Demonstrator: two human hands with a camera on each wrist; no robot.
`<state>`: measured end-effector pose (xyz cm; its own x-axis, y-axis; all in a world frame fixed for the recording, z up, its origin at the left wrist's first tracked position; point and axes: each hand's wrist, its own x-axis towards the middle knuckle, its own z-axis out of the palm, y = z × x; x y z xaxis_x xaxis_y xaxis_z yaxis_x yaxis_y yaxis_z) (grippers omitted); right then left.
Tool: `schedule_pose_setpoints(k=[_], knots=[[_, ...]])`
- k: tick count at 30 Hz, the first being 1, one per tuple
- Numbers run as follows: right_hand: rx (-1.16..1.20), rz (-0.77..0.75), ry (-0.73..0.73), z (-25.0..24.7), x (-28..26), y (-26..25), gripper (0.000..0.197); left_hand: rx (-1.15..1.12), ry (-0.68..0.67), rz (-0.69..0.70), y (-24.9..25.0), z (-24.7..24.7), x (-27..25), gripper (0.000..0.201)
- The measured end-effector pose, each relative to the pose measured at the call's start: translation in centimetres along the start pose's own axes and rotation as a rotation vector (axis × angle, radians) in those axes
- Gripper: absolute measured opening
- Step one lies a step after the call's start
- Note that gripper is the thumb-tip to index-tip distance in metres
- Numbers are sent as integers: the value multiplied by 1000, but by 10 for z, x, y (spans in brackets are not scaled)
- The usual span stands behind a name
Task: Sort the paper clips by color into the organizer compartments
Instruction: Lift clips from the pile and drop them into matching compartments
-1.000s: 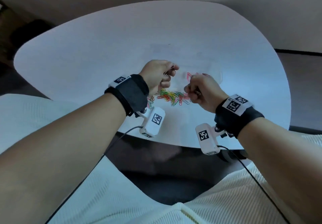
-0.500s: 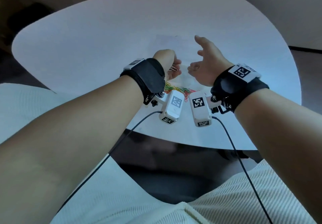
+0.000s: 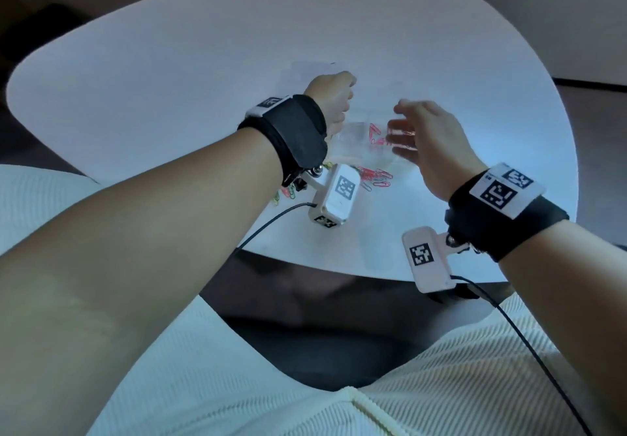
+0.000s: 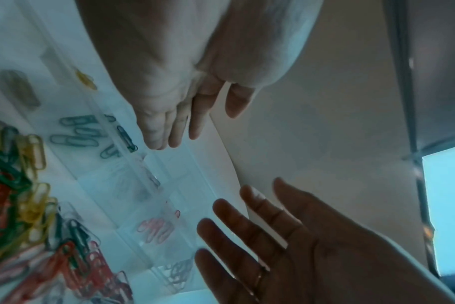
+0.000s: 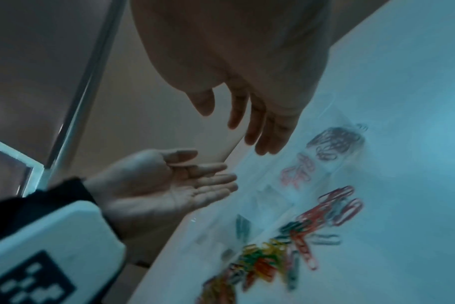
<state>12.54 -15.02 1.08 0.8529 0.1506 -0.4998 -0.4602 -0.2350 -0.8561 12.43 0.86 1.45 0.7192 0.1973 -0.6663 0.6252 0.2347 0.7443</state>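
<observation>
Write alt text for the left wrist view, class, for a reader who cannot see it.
Two open, empty hands, the left hand above and the right hand below, hover over a clear organizer on a white table. Its compartments hold green clips, pink clips and one yellow clip; a mixed pile of paper clips lies beside it.

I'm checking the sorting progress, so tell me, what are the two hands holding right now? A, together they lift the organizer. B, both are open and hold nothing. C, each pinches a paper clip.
B: the left hand and right hand both show straight, spread fingers with no paper clip in them.
</observation>
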Motion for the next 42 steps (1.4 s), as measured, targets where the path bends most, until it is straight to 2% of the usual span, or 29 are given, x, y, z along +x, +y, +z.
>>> schedule_pose_setpoints(k=[2,4,6,8,11,13,15,18,23,28,32,37,42], knots=[[-201,-54,-28,-5,-4,10,14,140,47,151,-6,3,-11,12],[-489,-111,-89,-8,-6,20,16,393,78,327,-17,6,-23,12],[-785,-171,-143,-8,-6,31,19,652,80,411,-33,8,-35,14],[-953,-207,-135,-8,-3,42,20,901,26,442,-54,10,-41,16],[-1015,-183,-85,-8,1,53,23,1230,-149,421,-82,10,-44,28],[-1033,-145,-65,-10,3,60,27,1357,-238,408,-95,9,-43,43],[-1051,-135,-46,-11,2,65,27,1444,-238,430,-103,9,-42,53],[-1063,-130,-24,-11,0,67,18,1546,-197,458,-108,12,-39,55],[-1074,-111,-16,-10,1,70,17,1637,-160,413,-116,12,-33,41],[-1059,-166,37,-13,6,72,17,1616,-128,447,-123,7,-29,38],[-1060,-160,-10,-12,5,73,14,1558,-98,514,-120,9,-22,48],[-1146,-131,-25,-8,4,75,8,1643,-94,497,-121,15,-16,23],[-1171,-104,-23,-3,3,80,13,1733,-73,530,-123,19,-22,24]])
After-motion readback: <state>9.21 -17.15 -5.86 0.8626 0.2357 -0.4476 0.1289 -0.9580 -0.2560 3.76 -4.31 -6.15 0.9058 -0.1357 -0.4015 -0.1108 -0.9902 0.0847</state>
